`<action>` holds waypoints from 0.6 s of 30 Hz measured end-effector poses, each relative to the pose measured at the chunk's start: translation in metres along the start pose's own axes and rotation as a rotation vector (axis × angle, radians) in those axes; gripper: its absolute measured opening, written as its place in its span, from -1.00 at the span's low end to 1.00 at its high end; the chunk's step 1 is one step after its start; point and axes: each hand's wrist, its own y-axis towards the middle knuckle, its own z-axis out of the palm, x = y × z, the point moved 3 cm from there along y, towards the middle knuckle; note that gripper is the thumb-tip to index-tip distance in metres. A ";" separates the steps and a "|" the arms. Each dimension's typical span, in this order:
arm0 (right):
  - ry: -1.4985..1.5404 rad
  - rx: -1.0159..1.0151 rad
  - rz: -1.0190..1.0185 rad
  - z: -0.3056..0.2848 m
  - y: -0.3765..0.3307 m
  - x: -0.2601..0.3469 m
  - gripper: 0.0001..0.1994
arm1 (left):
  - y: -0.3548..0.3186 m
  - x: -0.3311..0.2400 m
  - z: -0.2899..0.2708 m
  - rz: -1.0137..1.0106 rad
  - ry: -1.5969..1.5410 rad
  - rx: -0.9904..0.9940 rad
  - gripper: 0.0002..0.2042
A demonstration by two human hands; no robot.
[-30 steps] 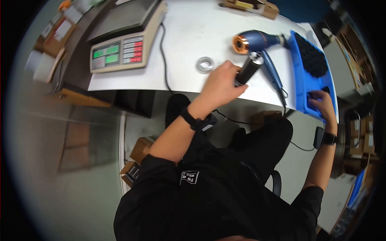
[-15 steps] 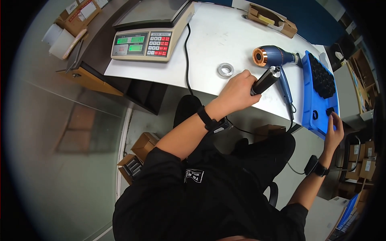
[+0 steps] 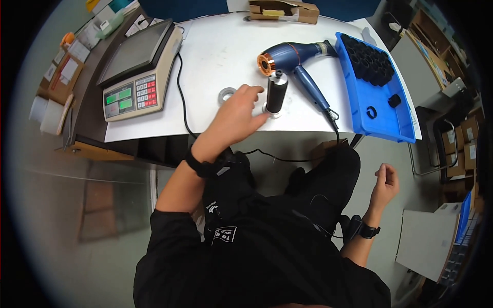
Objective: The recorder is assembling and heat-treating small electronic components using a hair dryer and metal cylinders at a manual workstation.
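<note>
A black cylinder (image 3: 277,95) with silver ends stands upright near the front edge of the white table. Beside it, my left hand (image 3: 237,115) has its fingers and thumb spread around a gap, apart from the cylinder. A grey ring (image 3: 226,95) lies just behind that hand, partly covered by it. My right hand (image 3: 386,185) hangs off the table below the blue tray (image 3: 382,128), fingers loosely bent and nothing visible in them. Inside the tray are a black open ring (image 3: 371,112), a short black piece (image 3: 394,100) and a cluster of black tubes (image 3: 367,61).
A blue hair dryer (image 3: 292,56) lies behind the cylinder, its cord running over the front edge. On the left stands a weighing scale (image 3: 134,95) with a black cable (image 3: 181,92). An open cardboard box (image 3: 285,11) sits at the back.
The tilted cylinder my left hand held now stands on the table, released. My right hand has withdrawn from the tray down past the table edge. The view has shifted.
</note>
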 end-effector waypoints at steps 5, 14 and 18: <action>-0.016 0.119 0.106 -0.013 -0.007 -0.024 -0.90 | 0.011 -0.006 -0.026 -0.014 -0.023 -0.007 -0.69; 0.038 0.178 0.232 -0.009 -0.009 -0.043 -0.87 | 0.032 -0.001 -0.039 -0.213 -0.136 -0.026 -0.79; 0.035 0.184 0.266 -0.008 -0.011 -0.051 -0.87 | 0.027 -0.005 -0.020 -0.172 -0.073 0.062 -0.75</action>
